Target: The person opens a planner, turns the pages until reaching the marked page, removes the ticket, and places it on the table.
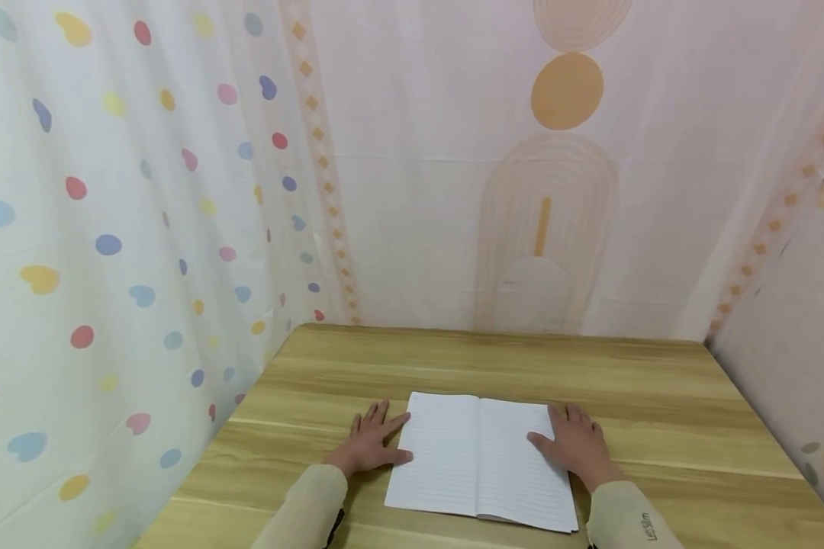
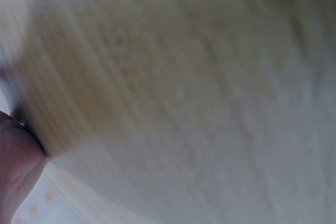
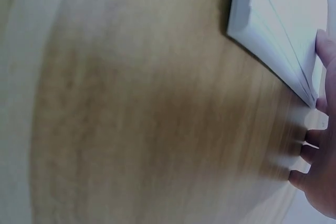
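Observation:
An open notebook (image 1: 442, 457) with blank lined pages lies flat on the wooden table (image 1: 494, 358). My left hand (image 1: 369, 444) rests at its left edge, fingers spread, with the thumb and index fingertips at the page margin. On the opposite side, my right hand (image 1: 577, 442) lies over the right edge, its thumb on the page and the other fingers stretched out past the edge onto the table. In the right wrist view, the page corner of the notebook (image 3: 278, 35) shows beside the fingers. Only part of the left hand (image 2: 18, 161) appears in the left wrist view.
Patterned curtains (image 1: 412, 191) hang behind the table and along both sides, the left one printed with coloured dots and hearts. Wood-grain tabletop surrounds the notebook, and its far edge runs close to the back curtain.

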